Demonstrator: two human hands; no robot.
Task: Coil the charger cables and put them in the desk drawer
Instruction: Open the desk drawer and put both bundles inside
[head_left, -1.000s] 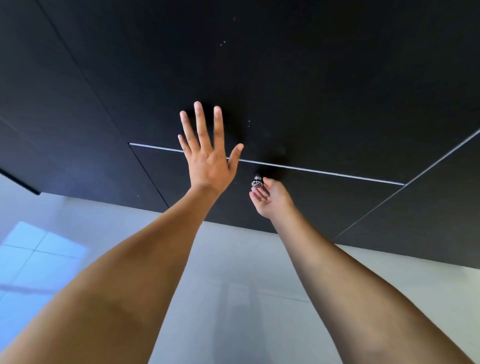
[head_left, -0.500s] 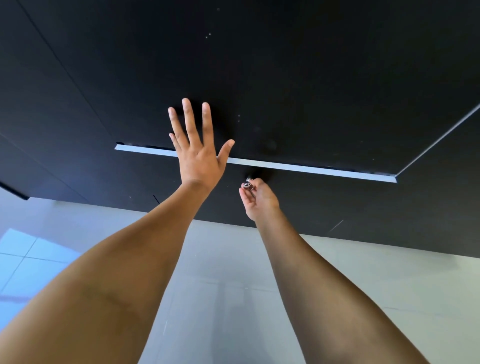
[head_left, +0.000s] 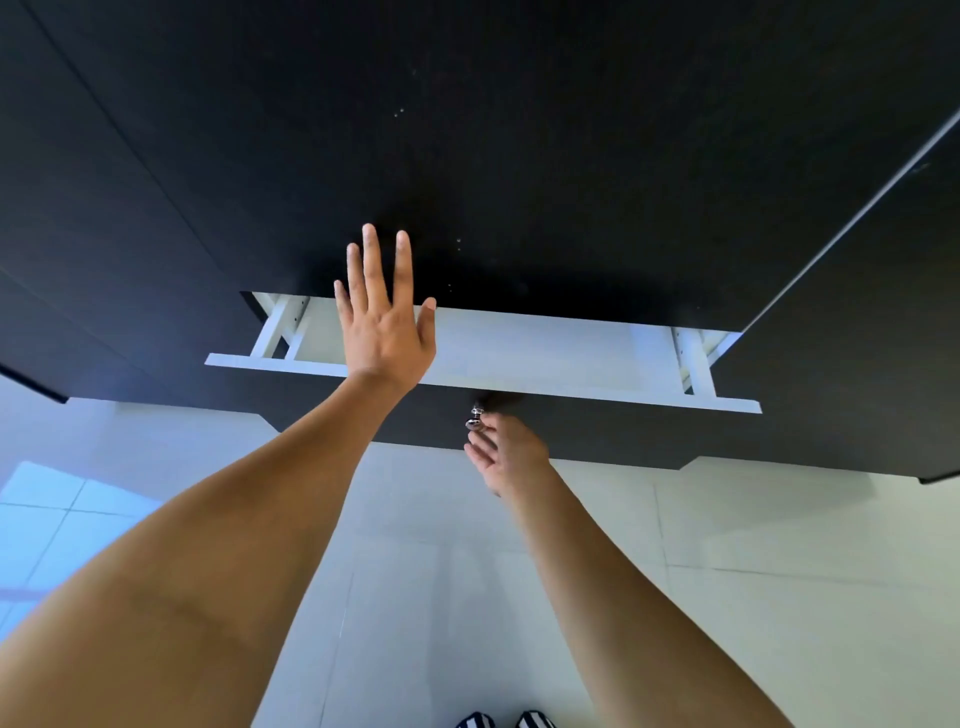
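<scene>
The black desk (head_left: 519, 156) fills the upper view. Its drawer (head_left: 545, 353) stands partly pulled out, with a white inside and white side rails. The part of its floor that shows holds nothing. My left hand (head_left: 382, 322) lies flat on the desk top at the drawer's opening, fingers straight and spread. My right hand (head_left: 511, 452) is at the small metal knob (head_left: 474, 419) on the black drawer front and pinches it from the right, with the lower fingers loose. No charger cable is in view.
Pale floor tiles (head_left: 727, 571) lie below the desk. Striped footwear (head_left: 519, 719) shows at the bottom edge. Black desk panels stand to the left and right of the drawer.
The drawer has slid out toward me, from a thin white gap to a wide opening. My right hand moved back with the knob. My left hand stayed flat on the desk top.
</scene>
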